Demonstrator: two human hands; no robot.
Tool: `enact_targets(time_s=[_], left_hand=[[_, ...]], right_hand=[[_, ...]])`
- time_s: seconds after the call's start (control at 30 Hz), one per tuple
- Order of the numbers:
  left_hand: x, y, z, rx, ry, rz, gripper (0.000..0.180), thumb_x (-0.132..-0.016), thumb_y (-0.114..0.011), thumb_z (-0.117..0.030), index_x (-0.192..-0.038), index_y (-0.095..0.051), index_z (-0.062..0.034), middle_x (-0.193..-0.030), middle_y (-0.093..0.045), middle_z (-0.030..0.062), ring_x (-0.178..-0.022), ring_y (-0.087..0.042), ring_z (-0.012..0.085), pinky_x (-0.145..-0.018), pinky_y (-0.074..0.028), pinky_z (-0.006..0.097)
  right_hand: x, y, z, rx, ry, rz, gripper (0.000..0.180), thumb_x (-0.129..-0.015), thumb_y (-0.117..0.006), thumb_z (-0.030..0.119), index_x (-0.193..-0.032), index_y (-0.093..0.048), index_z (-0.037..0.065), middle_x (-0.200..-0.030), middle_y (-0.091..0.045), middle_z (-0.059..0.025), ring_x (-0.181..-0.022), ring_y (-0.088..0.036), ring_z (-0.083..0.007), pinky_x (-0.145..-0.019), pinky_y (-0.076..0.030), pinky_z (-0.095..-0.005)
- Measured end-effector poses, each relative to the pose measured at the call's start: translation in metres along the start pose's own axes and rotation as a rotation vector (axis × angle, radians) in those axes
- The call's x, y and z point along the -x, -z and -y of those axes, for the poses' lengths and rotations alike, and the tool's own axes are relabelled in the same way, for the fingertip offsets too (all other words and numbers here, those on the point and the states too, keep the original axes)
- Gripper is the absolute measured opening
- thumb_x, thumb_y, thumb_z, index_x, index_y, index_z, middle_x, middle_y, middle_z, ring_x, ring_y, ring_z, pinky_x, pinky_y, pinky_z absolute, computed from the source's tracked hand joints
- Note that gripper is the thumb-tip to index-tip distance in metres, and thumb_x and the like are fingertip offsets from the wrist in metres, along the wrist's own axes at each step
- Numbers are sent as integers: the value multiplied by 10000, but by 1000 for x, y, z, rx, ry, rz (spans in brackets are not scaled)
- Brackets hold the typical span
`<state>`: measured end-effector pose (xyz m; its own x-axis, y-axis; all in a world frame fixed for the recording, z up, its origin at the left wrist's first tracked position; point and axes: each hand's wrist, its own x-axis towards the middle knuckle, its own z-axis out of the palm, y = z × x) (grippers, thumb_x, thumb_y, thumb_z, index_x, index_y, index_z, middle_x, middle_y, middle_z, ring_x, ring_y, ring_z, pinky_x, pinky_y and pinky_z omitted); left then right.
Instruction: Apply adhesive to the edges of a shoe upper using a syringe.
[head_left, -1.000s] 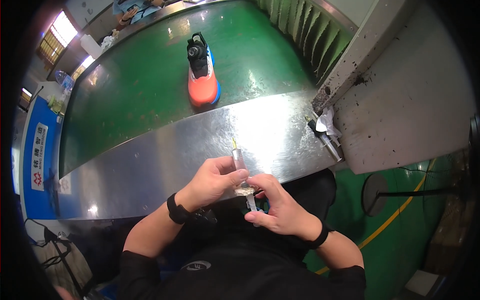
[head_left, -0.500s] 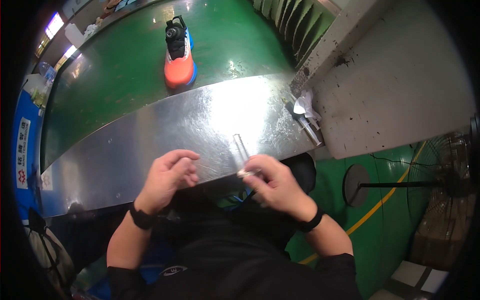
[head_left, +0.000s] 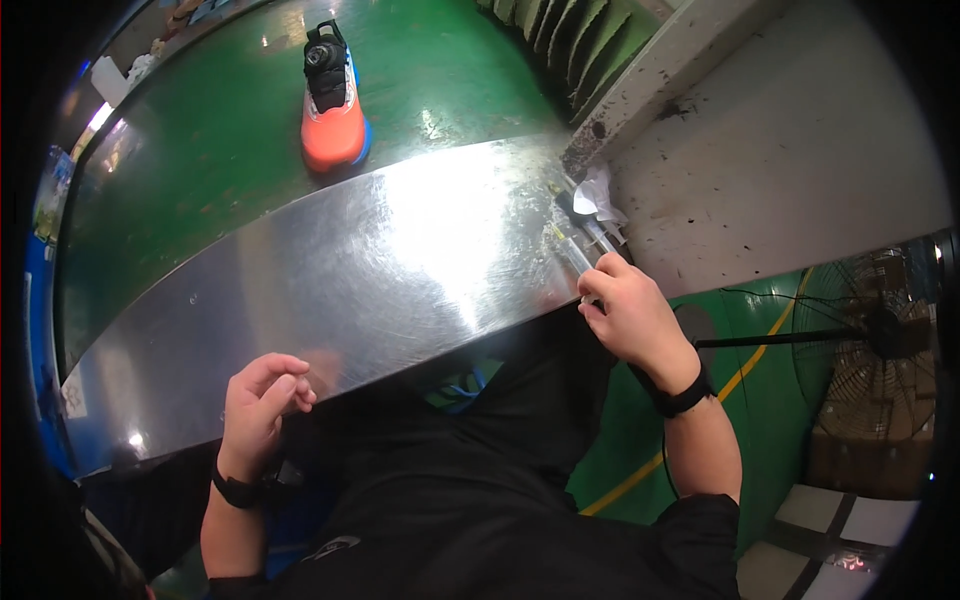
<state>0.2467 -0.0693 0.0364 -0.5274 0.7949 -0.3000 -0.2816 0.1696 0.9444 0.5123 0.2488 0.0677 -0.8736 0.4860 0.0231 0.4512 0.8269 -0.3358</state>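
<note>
Syringe — clear, tubular | held in right grip | scratched metal ledge

Syringe: held tilted, at two o'clock from centre
Barrel: clear, partly hidden
Tip: yellowish, toward eleven o'clock

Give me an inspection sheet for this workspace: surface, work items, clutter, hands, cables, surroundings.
Surface: shiny metal ledge, scuffed toward the right; green surface beyond it.
Work items: transparent syringe with a yellowish tip, in hand; orange-toed shoe on the green surface, toe toward the ledge.
Clutter: crumpled white tissue beside a dark tool, at the ledge's right end.
Hands: right hand grips the syringe; left hand loosely curled, nothing seen in it.
Cables: blue cables or tubes below the ledge.
Surroundings: grey panel with dark spots; standing fan at right.
</note>
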Motion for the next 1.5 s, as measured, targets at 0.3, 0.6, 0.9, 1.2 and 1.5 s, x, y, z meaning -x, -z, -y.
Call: enact_targets(time_s=[0.3,0.6,0.9,1.2,1.5], left_hand=[[7,14,10,-2,-17,21,157,-884,-512,-84,-982,-573,23,-788,-596,58,-728,-599,155,-652,-485,259],[-6,11,-8,-79,-9,59,137,-858,-547,-46,-970,-597,15,-818,-603,55,-763,-600,110,-708,-491,230],[-32,7,-43,-115,-200,80,132,-856,-535,-33,-949,-601,33,-826,-596,60,-771,-597,133,-692,-483,257],[-116,26,-61,270,-249,97,181,-938,-497,-159,-981,-573,0,-784,-567,50,-750,-588,173,-646,-461,278],[-140,51,-49,456,-234,113,196,-947,-483,-185,-972,-579,-16,-780,-571,47,-750,-579,172,-641,-469,272]], right_hand=[[-14,7,-2,89,-68,121,119,-713,-633,60,-810,-570,33,-868,-546,-127,-789,-580,-335,-684,-479,-408],[-19,8,0,-21,-172,72,142,-734,-580,114,-850,-564,34,-901,-558,-156,-788,-584,-371,-714,-481,-431],[-17,24,16,-180,-103,112,153,-748,-621,135,-866,-574,50,-847,-557,-131,-769,-574,-310,-690,-476,-385],[-61,-11,48,-308,12,-23,161,-797,-621,133,-917,-564,41,-849,-569,-126,-836,-529,-296,-767,-437,-370],[-80,-21,41,-209,-12,20,152,-837,-589,138,-910,-535,16,-875,-572,-168,-880,-546,-353,-787,-442,-411]])
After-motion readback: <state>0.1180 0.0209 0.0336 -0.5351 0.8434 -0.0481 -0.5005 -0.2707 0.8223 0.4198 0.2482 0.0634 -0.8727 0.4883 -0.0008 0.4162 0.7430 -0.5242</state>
